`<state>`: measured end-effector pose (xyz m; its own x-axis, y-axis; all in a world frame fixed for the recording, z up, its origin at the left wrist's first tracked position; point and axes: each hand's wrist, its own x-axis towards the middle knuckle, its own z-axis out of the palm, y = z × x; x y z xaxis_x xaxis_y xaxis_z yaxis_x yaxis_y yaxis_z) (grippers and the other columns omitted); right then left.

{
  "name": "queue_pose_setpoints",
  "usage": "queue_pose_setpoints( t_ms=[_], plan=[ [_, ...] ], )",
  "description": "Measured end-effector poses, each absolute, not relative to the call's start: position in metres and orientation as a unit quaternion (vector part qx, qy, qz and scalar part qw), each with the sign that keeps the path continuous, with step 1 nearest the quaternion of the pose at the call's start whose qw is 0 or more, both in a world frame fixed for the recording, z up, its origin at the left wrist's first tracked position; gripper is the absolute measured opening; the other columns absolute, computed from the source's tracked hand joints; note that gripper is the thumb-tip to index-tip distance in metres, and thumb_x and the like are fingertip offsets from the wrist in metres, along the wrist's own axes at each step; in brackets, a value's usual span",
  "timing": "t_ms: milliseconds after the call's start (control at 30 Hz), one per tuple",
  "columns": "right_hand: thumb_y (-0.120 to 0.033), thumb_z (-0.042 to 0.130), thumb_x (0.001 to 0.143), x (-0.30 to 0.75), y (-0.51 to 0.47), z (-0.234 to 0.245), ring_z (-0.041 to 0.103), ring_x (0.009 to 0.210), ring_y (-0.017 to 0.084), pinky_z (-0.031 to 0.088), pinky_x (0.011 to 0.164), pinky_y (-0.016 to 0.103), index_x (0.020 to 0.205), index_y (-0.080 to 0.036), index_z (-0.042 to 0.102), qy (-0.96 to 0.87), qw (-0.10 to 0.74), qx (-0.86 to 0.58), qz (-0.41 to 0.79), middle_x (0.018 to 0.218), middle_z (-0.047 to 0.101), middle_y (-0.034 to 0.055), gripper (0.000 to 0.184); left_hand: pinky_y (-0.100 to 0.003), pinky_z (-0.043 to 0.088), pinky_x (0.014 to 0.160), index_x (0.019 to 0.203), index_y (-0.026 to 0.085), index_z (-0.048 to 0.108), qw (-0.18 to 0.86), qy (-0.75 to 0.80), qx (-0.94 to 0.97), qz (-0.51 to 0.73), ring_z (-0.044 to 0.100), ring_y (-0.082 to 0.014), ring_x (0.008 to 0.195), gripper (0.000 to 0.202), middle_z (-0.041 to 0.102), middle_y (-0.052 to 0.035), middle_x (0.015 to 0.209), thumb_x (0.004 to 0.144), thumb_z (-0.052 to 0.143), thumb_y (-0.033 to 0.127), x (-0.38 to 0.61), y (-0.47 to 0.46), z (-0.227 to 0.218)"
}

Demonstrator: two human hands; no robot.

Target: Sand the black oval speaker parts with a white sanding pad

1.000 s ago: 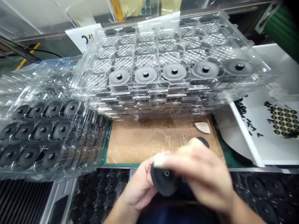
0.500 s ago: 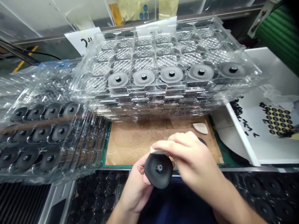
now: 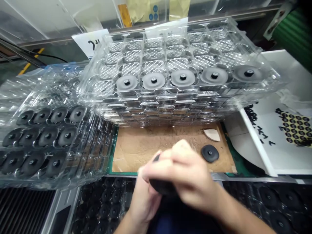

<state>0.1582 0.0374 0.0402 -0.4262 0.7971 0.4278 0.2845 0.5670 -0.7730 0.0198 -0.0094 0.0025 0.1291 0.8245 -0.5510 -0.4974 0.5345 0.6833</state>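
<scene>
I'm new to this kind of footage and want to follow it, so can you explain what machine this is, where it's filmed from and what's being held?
There's no machine at work here, just a person's bare hands, seen by a camera worn on the head, looking forward and down. The left hand holds a black disc; the right hand covers part of it, hiding whether it holds anything. Beyond them, a cardboard sheet bears a second black disc and a pale wedge-shaped piece. Behind stand stacked clear plastic trays, with five discs in the top tray's front row. A white bin at right holds a sheet of round black dots.
</scene>
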Motion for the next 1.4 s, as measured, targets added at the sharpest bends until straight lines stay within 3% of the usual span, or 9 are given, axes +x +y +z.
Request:
queue_pose_setpoints(
  t_ms=[200, 367, 567, 700, 867, 967, 1067, 1200, 1400],
  plan=[
    [-0.025, 0.050, 0.090, 0.176, 0.039, -0.042, 0.063, 0.078, 0.018, 0.044, 0.071, 0.030, 0.102, -0.022, 0.070, -0.708, 0.224, -0.555, 0.375, 0.084, 0.069, 0.0040, 0.023, -0.029, 0.050, 0.091, 0.111, 0.030, 0.066, 0.691, 0.439, 0.115, 0.563, 0.061, -0.0256, 0.109, 0.060, 0.060, -0.0054, 0.130, 0.055, 0.082, 0.041, 0.015, -0.005, 0.004],
    [-0.024, 0.051, 0.089, 0.169, 0.004, -0.086, 0.064, 0.068, 0.017, 0.047, 0.069, 0.031, 0.095, -0.021, 0.071, -0.709, 0.213, -0.534, 0.409, 0.074, 0.070, 0.0023, 0.022, -0.031, 0.048, 0.094, 0.114, 0.029, 0.064, 0.713, 0.425, 0.112, 0.547, 0.061, -0.0259, 0.110, 0.060, 0.057, -0.0069, 0.133, 0.058, 0.079, 0.045, 0.011, -0.003, 0.001],
    [-0.030, 0.045, 0.093, 0.174, 0.020, -0.029, 0.063, 0.079, 0.016, 0.049, 0.066, 0.027, 0.109, -0.018, 0.063, -0.649, 0.332, -0.555, 0.400, 0.091, 0.067, 0.0057, 0.027, -0.033, 0.046, 0.096, 0.115, 0.026, 0.063, 0.714, 0.430, 0.117, 0.540, 0.053, -0.0285, 0.119, 0.063, 0.057, -0.0076, 0.133, 0.058, 0.078, 0.047, 0.018, 0.000, 0.002],
    [-0.022, 0.046, 0.092, 0.159, 0.026, 0.029, 0.060, 0.088, 0.017, 0.048, 0.075, 0.030, 0.111, -0.018, 0.060, -0.685, 0.440, -0.467, 0.345, 0.098, 0.067, 0.0067, 0.024, -0.036, 0.045, 0.097, 0.120, 0.023, 0.060, 0.725, 0.444, 0.116, 0.514, 0.059, -0.0269, 0.110, 0.065, 0.069, -0.0086, 0.113, 0.061, 0.079, 0.043, 0.021, -0.003, 0.001],
    [-0.013, 0.045, 0.090, 0.145, 0.026, 0.048, 0.060, 0.077, 0.016, 0.045, 0.070, 0.028, 0.100, -0.017, 0.064, -0.781, 0.293, -0.390, 0.389, 0.090, 0.069, 0.0038, 0.022, -0.022, 0.051, 0.078, 0.111, 0.029, 0.065, 0.711, 0.475, 0.087, 0.511, 0.064, -0.0175, 0.095, 0.053, 0.069, -0.0015, 0.111, 0.061, 0.081, 0.032, 0.015, -0.007, -0.001],
    [-0.014, 0.040, 0.092, 0.141, 0.030, 0.043, 0.059, 0.077, 0.017, 0.043, 0.070, 0.030, 0.104, -0.013, 0.063, -0.774, 0.332, -0.435, 0.318, 0.091, 0.069, 0.0069, 0.026, -0.018, 0.051, 0.069, 0.098, 0.024, 0.071, 0.729, 0.458, 0.095, 0.500, 0.065, -0.0141, 0.081, 0.045, 0.073, -0.0001, 0.091, 0.056, 0.084, 0.031, 0.017, -0.006, 0.001],
    [-0.014, 0.038, 0.092, 0.145, 0.027, 0.042, 0.057, 0.078, 0.018, 0.043, 0.071, 0.031, 0.108, -0.009, 0.061, -0.770, 0.372, -0.421, 0.303, 0.091, 0.067, 0.0090, 0.028, -0.021, 0.050, 0.082, 0.097, 0.026, 0.072, 0.759, 0.423, 0.089, 0.488, 0.065, -0.0168, 0.092, 0.047, 0.073, -0.0001, 0.093, 0.053, 0.085, 0.036, 0.018, -0.005, 0.005],
    [-0.009, 0.047, 0.088, 0.168, 0.013, 0.052, 0.058, 0.077, 0.013, 0.043, 0.070, 0.024, 0.103, -0.017, 0.062, -0.779, 0.289, -0.398, 0.389, 0.091, 0.068, 0.0007, 0.022, -0.026, 0.047, 0.092, 0.104, 0.029, 0.069, 0.770, 0.418, 0.103, 0.471, 0.061, -0.0218, 0.107, 0.058, 0.069, -0.0024, 0.112, 0.050, 0.085, 0.038, 0.013, -0.005, 0.012],
    [-0.011, 0.042, 0.090, 0.177, 0.016, 0.061, 0.046, 0.061, 0.016, 0.033, 0.059, 0.030, 0.100, -0.014, 0.063, -0.804, 0.279, -0.473, 0.227, 0.072, 0.061, 0.0026, 0.024, -0.030, 0.045, 0.096, 0.108, 0.028, 0.068, 0.800, 0.378, 0.095, 0.457, 0.063, -0.0218, 0.104, 0.059, 0.071, -0.0016, 0.111, 0.052, 0.084, 0.038, 0.016, -0.003, 0.020]
  ],
)
